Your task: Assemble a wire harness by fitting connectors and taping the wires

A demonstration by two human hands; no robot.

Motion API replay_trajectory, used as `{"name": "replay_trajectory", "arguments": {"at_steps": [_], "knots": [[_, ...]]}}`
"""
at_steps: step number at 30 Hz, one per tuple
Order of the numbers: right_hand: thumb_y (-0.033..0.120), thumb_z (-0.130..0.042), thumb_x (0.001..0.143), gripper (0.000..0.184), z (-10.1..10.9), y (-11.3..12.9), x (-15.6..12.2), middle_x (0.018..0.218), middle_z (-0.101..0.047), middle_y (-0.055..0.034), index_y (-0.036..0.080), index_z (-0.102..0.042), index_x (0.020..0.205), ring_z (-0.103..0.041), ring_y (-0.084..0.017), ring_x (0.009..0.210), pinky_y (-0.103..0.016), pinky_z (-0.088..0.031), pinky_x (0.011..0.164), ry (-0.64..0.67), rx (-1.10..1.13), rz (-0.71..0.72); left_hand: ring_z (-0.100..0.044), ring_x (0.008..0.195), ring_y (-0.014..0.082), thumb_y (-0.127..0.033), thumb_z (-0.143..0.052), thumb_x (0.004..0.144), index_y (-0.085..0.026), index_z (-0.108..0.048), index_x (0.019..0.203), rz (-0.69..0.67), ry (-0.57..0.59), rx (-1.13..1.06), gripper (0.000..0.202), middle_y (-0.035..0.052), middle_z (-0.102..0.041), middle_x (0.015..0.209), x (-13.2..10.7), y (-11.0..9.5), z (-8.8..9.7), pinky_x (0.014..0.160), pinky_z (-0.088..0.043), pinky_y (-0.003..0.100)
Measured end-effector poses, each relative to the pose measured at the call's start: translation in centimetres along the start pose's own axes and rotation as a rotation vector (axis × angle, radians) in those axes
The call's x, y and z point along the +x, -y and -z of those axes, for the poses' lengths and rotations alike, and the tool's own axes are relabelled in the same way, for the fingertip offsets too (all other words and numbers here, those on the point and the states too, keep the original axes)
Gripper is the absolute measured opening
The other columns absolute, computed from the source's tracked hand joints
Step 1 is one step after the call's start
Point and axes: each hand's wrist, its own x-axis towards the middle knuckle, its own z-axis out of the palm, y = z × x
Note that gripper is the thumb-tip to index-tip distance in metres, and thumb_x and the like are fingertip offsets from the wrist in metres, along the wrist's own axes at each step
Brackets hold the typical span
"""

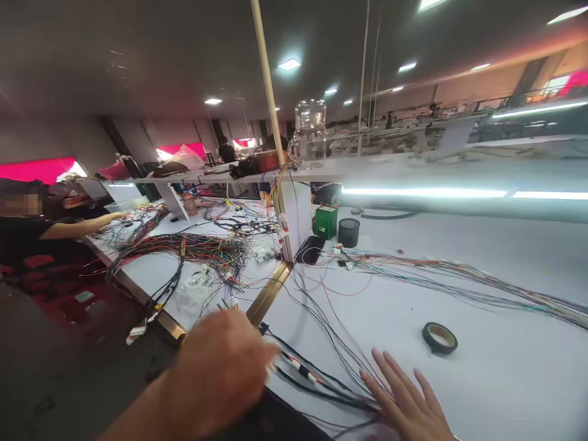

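Head view: pressing loose thin black-and-red wires (331, 397) at white desk (505, 367) front edge with flat open right hand (408, 401); curling blurred left hand (220, 373), grip untellable; leaving black tape roll (440, 337) untouched.

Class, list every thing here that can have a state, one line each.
Left hand, fisted around wires, blurred.
Right hand, open, flat on wires.
Wires, loose, spread across table.
Tape roll, lying flat.
Jar, upright on shelf.
Strip light, lit.
Mesh cup, upright.

1 tape roll (440, 337), 1 grn box (326, 222), 1 blk mesh cup (348, 232), 1 glass jug (310, 135).
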Motion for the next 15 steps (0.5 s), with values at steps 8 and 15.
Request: {"name": "replay_trajectory", "arguments": {"at_steps": [8,15], "knots": [[0.026,-0.046,0.099,0.027,10.5,4.6,5.1,0.085,-0.064,-0.0003,0.027,-0.049,0.126,-0.062,-0.016,0.078,-0.033,-0.049,0.085,0.015,0.419,0.211,-0.049,0.047,0.0130,-0.025,-0.054,0.088,-0.027,-0.064,0.102,0.061,0.420,-0.567,0.018,-0.0007,-0.058,0.056,-3.4,-7.2,-7.6,0.048,-0.044,0.026],[0.021,-0.048,0.098,0.024,14.2,-3.2,0.9,0.069,-0.059,0.0007,0.026,-0.057,0.119,-0.052,-0.012,0.059,-0.026,-0.039,0.054,0.099,0.274,0.155,-0.055,0.053,0.0114,-0.027,-0.065,0.081,-0.038,-0.067,0.103,0.696,0.309,-1.073,0.025,0.0032,-0.058,0.079,-4.8,-4.7,-3.1,0.042,-0.043,0.023]]}}
